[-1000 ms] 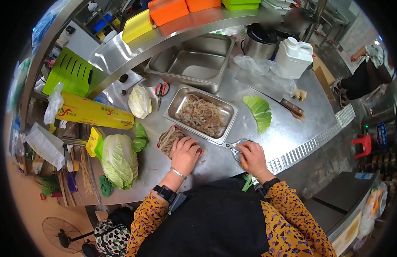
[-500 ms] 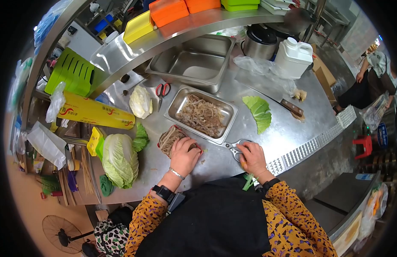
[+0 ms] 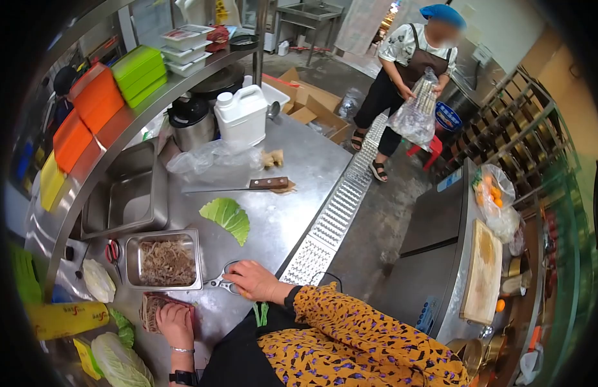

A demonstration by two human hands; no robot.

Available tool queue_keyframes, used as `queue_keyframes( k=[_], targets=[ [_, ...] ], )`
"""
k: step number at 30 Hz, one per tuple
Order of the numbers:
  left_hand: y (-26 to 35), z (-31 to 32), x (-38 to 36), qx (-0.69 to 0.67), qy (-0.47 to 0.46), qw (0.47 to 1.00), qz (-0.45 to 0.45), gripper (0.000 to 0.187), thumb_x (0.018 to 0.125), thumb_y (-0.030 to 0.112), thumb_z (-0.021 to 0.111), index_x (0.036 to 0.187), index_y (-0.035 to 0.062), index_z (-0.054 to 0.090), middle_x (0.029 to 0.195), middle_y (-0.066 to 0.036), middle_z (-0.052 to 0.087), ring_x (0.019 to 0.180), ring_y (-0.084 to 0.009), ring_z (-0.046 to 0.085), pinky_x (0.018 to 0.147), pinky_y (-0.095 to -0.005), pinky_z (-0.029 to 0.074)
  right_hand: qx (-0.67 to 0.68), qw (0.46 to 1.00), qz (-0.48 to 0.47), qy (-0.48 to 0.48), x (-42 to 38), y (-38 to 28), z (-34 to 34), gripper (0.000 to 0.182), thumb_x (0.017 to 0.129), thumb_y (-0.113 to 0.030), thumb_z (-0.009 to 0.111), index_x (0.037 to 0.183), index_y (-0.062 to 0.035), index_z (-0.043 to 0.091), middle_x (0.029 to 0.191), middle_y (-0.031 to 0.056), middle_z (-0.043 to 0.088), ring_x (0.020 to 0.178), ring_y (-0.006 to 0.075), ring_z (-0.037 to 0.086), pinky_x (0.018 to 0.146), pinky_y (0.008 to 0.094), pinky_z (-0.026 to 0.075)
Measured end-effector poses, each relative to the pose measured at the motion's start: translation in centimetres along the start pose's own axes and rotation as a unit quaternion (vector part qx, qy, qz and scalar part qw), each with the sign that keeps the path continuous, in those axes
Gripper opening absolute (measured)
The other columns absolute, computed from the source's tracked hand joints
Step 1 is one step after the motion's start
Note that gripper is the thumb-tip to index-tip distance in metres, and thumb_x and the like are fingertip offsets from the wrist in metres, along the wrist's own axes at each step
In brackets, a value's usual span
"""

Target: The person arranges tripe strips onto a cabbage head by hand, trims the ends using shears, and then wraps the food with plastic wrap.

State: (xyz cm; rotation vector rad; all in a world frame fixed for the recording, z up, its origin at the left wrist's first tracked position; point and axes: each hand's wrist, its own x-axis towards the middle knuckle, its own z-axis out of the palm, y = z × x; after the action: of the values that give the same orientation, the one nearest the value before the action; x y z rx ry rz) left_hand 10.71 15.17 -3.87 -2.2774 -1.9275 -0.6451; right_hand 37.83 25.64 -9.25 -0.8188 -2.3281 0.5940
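My left hand rests with curled fingers on a red-edged pack of brownish strips on the steel table. My right hand is closed over the handle of grey scissors, which lie on the table with the blades toward a steel tray. Inside that tray is a heap of brown shredded food, whose exact kind I cannot make out. A green cabbage leaf lies beyond my right hand, and a whole napa cabbage sits left of my left hand.
A knife, ginger and a white jug are farther back. An empty deep steel pan stands behind the tray. Red-handled scissors lie at left. A person in a blue cap holds a filled plastic bag across the aisle.
My view has swung to the right, bringing the person and the aisle further in. My hands stay at the pack and the scissors.
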Motion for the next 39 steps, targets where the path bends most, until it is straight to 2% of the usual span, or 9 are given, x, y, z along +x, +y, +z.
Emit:
queue_keyframes(
  k=[9,11,13,15,18,22,30,37,39],
  targets=[
    [0.4,-0.9,0.3,0.021,-0.053,0.998,-0.005,0.014,0.075,0.014,0.069,0.087,0.0059,0.069,0.1,-0.01,0.058,0.101,-0.0331,0.053,0.098,-0.0516,0.037,0.008,1.0,-0.013,0.013,-0.1,0.1,0.2,0.045,0.074,-0.008,0.063,0.118,-0.0088,0.056,0.108,0.0095,0.053,0.101,0.0289,0.051,0.088,0.0403,0.043],
    [-0.1,-1.6,0.7,-0.033,-0.003,0.999,-0.016,0.019,0.076,0.012,0.068,0.094,0.0066,0.068,0.102,-0.01,0.06,0.102,-0.0344,0.054,0.096,-0.05,0.039,0.01,0.999,0.005,-0.04,0.3,0.3,0.5,0.048,0.072,-0.008,0.065,0.119,-0.0089,0.057,0.11,0.0109,0.055,0.104,0.0299,0.053,0.088,0.0422,0.045],
    [-1.6,-2.2,1.0,-0.043,0.026,0.997,-0.061,0.022,0.077,0.011,0.066,0.098,0.0074,0.067,0.104,-0.011,0.062,0.103,-0.0351,0.055,0.094,-0.0472,0.042,0.006,0.998,-0.03,0.051,-0.2,1.2,1.9,0.046,0.07,-0.007,0.065,0.115,-0.0082,0.06,0.109,0.0121,0.058,0.102,0.031,0.055,0.088,0.0435,0.046],
    [-2.8,-4.0,1.5,-0.015,0.051,0.993,-0.108,0.023,0.078,0.007,0.065,0.101,0.0072,0.067,0.106,-0.012,0.064,0.103,-0.034,0.057,0.092,-0.0449,0.044,0.0,0.997,-0.032,0.069,0.2,0.6,2.0,0.045,0.067,-0.006,0.065,0.112,-0.0087,0.061,0.108,0.0118,0.059,0.1,0.0327,0.056,0.085,0.0441,0.046],
    [-4.9,-4.8,0.7,0.0,0.083,0.984,-0.16,0.025,0.078,0.001,0.062,0.102,0.006,0.065,0.106,-0.013,0.064,0.1,-0.0346,0.058,0.088,-0.0432,0.046,-0.008,1.0,-0.015,0.022,0.3,0.0,-0.1,0.039,0.069,-0.006,0.065,0.108,-0.0094,0.063,0.105,0.0095,0.057,0.098,0.0309,0.055,0.083,0.0426,0.045],
    [-6.9,-4.9,1.3,-0.04,0.047,0.986,-0.157,0.029,0.077,-0.003,0.057,0.103,0.0054,0.065,0.106,-0.013,0.065,0.1,-0.0351,0.058,0.089,-0.0436,0.047,-0.03,1.0,0.004,0.002,1.2,-1.0,-1.2,0.041,0.069,-0.007,0.066,0.11,-0.01,0.063,0.104,0.0089,0.056,0.096,0.0304,0.054,0.08,0.0421,0.044],
    [-7.3,-3.8,2.4,0.071,-0.113,0.988,-0.083,0.03,0.076,0.005,0.054,0.103,0.0089,0.067,0.111,-0.006,0.063,0.109,-0.0268,0.055,0.098,-0.0404,0.04,-0.031,0.999,0.012,-0.009,1.3,-1.0,-1.3,0.042,0.07,-0.007,0.066,0.112,-0.0104,0.062,0.104,0.009,0.056,0.096,0.0302,0.054,0.081,0.0416,0.044],
    [-7.4,-3.3,2.9,0.081,-0.164,0.979,-0.093,0.029,0.074,0.005,0.055,0.1,0.0093,0.067,0.109,-0.004,0.063,0.107,-0.0271,0.054,0.098,-0.0409,0.04,-0.028,1.0,0.01,-0.005,1.2,-1.1,-1.2,0.042,0.07,-0.007,0.066,0.112,-0.0103,0.062,0.104,0.009,0.056,0.097,0.0302,0.054,0.082,0.0416,0.044],
    [-7.5,-3.0,2.9,0.124,-0.173,0.974,-0.076,0.024,0.078,0.01,0.055,0.098,0.0124,0.068,0.109,-0.002,0.063,0.108,-0.0238,0.054,0.098,-0.0395,0.039,-0.027,1.0,0.01,-0.003,1.2,-1.2,-1.2,0.042,0.07,-0.007,0.066,0.112,-0.0103,0.062,0.104,0.009,0.056,0.097,0.0302,0.054,0.082,0.0416,0.044]
  ],
)
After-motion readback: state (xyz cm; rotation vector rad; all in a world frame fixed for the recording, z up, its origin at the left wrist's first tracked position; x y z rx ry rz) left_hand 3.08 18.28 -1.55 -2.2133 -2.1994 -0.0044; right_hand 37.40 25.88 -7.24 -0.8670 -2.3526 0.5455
